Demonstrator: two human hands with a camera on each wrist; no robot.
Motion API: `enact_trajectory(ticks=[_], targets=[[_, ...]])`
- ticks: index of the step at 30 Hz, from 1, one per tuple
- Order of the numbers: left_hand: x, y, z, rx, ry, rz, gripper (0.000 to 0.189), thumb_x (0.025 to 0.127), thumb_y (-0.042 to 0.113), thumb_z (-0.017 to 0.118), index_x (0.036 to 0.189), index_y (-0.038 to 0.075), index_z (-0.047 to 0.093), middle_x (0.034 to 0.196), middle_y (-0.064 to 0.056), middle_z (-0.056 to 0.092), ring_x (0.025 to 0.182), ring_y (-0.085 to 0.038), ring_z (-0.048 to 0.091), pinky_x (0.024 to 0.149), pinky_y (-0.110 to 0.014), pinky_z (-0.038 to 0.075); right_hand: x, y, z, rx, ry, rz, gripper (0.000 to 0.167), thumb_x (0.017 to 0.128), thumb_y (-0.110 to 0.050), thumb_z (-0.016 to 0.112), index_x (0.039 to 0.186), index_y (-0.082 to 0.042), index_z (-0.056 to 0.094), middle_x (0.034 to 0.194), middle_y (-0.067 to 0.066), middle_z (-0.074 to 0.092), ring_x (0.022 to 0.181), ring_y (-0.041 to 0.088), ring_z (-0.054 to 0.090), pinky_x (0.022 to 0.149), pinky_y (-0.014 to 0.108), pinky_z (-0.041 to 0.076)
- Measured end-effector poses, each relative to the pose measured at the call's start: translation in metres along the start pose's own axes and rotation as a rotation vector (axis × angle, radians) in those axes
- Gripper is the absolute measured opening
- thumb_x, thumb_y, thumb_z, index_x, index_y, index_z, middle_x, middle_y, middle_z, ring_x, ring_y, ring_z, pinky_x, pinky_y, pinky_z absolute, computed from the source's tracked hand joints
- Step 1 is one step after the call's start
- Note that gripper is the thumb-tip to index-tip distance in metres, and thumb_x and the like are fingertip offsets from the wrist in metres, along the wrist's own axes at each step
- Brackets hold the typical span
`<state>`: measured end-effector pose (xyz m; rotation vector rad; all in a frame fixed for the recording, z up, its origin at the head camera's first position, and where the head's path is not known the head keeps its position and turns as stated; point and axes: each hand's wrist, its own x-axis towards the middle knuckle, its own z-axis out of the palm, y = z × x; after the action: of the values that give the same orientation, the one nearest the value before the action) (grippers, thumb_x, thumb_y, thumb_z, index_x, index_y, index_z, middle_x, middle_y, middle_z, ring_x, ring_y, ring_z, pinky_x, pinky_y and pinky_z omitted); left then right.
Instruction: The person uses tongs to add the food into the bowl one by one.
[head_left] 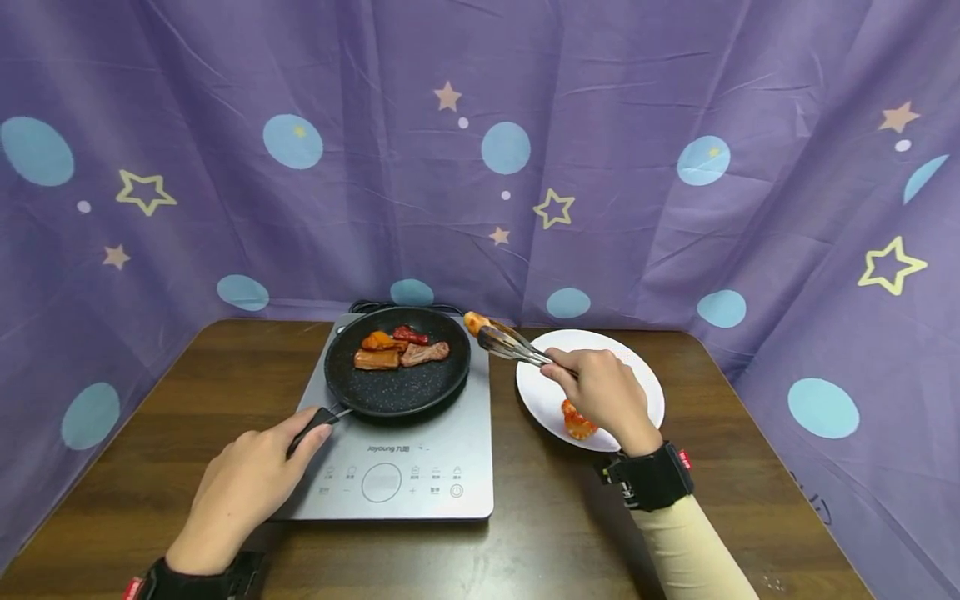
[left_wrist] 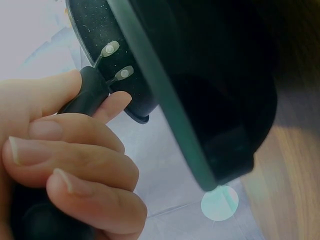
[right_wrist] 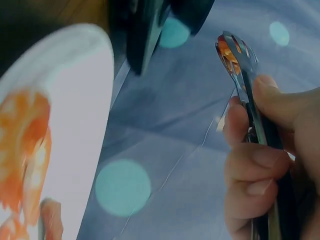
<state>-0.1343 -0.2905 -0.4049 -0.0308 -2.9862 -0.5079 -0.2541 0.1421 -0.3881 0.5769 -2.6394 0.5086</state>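
Observation:
My left hand [head_left: 247, 475] grips the black handle [left_wrist: 90, 95] of a dark speckled frying pan [head_left: 405, 392]. Several brown and reddish pieces of meat [head_left: 377, 359] lie together toward the back of the pan. With my right hand [head_left: 603, 392] I hold metal tongs with dark grips [head_left: 517, 346], fingers curled round them in the right wrist view. Between the tong heads is an orange-yellow piece of food [head_left: 475, 322], held up just past the pan's right rim. Below my right hand, a white plate [head_left: 540, 408] bears orange-and-white food [head_left: 577, 421], partly hidden by the hand.
Under the pan is a silver induction cooker [head_left: 472, 450] with a control panel facing me. Its black cable [head_left: 367, 306] lies behind it. The wooden table [head_left: 547, 533] ends at a purple curtain [head_left: 630, 250] with stars and dots.

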Motion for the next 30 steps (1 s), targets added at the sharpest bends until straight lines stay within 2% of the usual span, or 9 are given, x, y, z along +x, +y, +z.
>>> enact_trajectory(ticks=[7,11,14,18,21,23,25,29,30], targets=[[0.001,0.002,0.002,-0.008,0.015,0.016,0.062,0.110,0.057,0.050,0.148,0.010,0.064,0.120,-0.034,0.071,0.086,-0.051,0.073,0.049,-0.047,0.048,0.008,-0.027,0.006,0.011,-0.023,-0.094,0.026,0.101,-0.042,0.073,0.123,-0.031,0.081,0.088,-0.007,0.076,0.072,0.018,0.067,0.057,0.041,0.049],[0.000,0.000,0.001,-0.004,0.023,0.016,0.062,0.110,0.057,0.050,0.148,0.009,0.064,0.118,-0.035,0.071,0.085,-0.052,0.073,0.049,-0.050,0.048,0.019,-0.044,0.010,-0.020,-0.062,-0.166,0.020,0.102,-0.043,0.071,0.116,-0.031,0.081,0.086,-0.008,0.074,0.076,0.018,0.070,0.060,0.046,0.053],[-0.001,-0.001,0.000,-0.003,0.022,0.010,0.062,0.110,0.057,0.051,0.147,0.009,0.064,0.117,-0.034,0.071,0.084,-0.051,0.073,0.050,-0.051,0.048,0.029,-0.058,0.014,-0.055,-0.097,-0.224,0.022,0.102,-0.044,0.071,0.117,-0.031,0.081,0.091,-0.007,0.078,0.082,0.021,0.074,0.061,0.048,0.055],[-0.002,-0.003,-0.001,-0.002,0.014,0.005,0.062,0.110,0.056,0.051,0.147,0.009,0.064,0.118,-0.034,0.071,0.085,-0.051,0.073,0.050,-0.050,0.048,0.041,-0.077,0.021,-0.081,-0.143,-0.297,0.025,0.102,-0.045,0.071,0.118,-0.030,0.083,0.094,-0.007,0.079,0.082,0.020,0.076,0.060,0.045,0.056],[-0.002,-0.004,-0.001,-0.003,0.013,0.006,0.061,0.110,0.056,0.051,0.148,0.009,0.064,0.117,-0.034,0.072,0.086,-0.051,0.073,0.049,-0.050,0.048,0.049,-0.090,0.026,-0.101,-0.173,-0.338,0.019,0.103,-0.044,0.071,0.108,-0.031,0.082,0.083,-0.005,0.073,0.075,0.020,0.073,0.056,0.042,0.054],[-0.002,-0.004,0.000,-0.005,0.010,0.006,0.062,0.110,0.056,0.051,0.148,0.009,0.064,0.116,-0.034,0.072,0.085,-0.051,0.073,0.049,-0.048,0.047,0.053,-0.098,0.029,-0.116,-0.199,-0.355,0.018,0.104,-0.044,0.069,0.107,-0.031,0.082,0.080,-0.003,0.071,0.072,0.021,0.072,0.056,0.042,0.053],[-0.002,-0.004,0.000,-0.008,0.008,0.006,0.062,0.110,0.057,0.051,0.148,0.009,0.063,0.115,-0.034,0.072,0.083,-0.049,0.073,0.047,-0.046,0.046,0.057,-0.104,0.032,-0.122,-0.225,-0.362,0.020,0.104,-0.044,0.069,0.112,-0.032,0.082,0.084,-0.001,0.074,0.073,0.023,0.073,0.056,0.043,0.054],[-0.001,-0.003,0.000,-0.006,0.009,0.006,0.063,0.110,0.058,0.049,0.148,0.009,0.063,0.117,-0.034,0.072,0.085,-0.050,0.074,0.047,-0.045,0.046,0.062,-0.114,0.038,-0.129,-0.268,-0.351,0.027,0.104,-0.047,0.068,0.124,-0.035,0.081,0.102,-0.002,0.080,0.084,0.023,0.077,0.062,0.042,0.058],[-0.001,-0.003,0.000,-0.005,0.010,0.006,0.063,0.110,0.058,0.049,0.148,0.009,0.063,0.117,-0.033,0.072,0.086,-0.050,0.074,0.048,-0.047,0.047,0.063,-0.116,0.040,-0.130,-0.273,-0.351,0.026,0.104,-0.047,0.068,0.122,-0.034,0.082,0.103,-0.003,0.080,0.085,0.022,0.077,0.063,0.042,0.058]])
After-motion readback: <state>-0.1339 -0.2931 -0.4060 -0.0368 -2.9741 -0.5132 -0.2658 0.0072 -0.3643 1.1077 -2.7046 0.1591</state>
